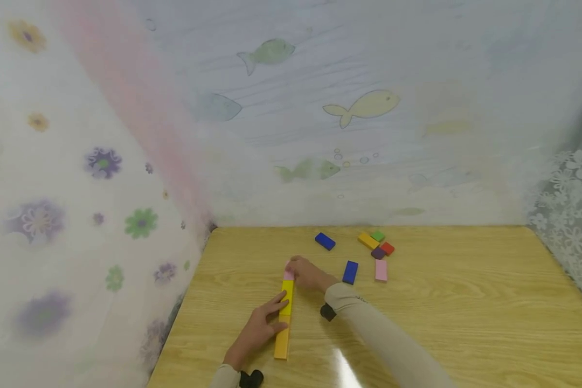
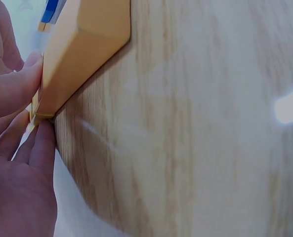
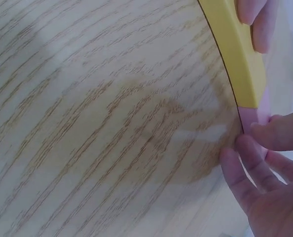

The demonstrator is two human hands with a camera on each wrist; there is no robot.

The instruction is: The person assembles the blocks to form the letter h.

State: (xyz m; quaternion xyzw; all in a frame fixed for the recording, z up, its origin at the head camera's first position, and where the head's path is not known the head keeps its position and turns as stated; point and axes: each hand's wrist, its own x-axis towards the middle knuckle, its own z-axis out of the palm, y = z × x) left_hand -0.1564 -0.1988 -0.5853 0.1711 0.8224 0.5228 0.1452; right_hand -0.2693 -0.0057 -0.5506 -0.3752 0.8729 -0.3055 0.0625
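Three blocks lie end to end in a row: an orange block (image 1: 282, 346) nearest me, a yellow block (image 1: 287, 306) in the middle and a pink block (image 1: 288, 275) at the far end. My right hand (image 1: 308, 274) pinches the pink block between thumb and fingers, partly hiding it. In the right wrist view, the pink block (image 3: 247, 114) meets the end of the yellow one. My left hand (image 1: 258, 326) rests on the row from the left, fingertips on the yellow block and thumb on the orange block (image 2: 84, 54).
Beyond the right hand lie two blue blocks (image 1: 325, 241), one of them beside my right wrist. Farther right sits a loose cluster with an orange block (image 1: 368, 241), a green block (image 1: 378, 236), a red block (image 1: 387, 248), a purple block (image 1: 378, 253) and another pink block (image 1: 380, 271).
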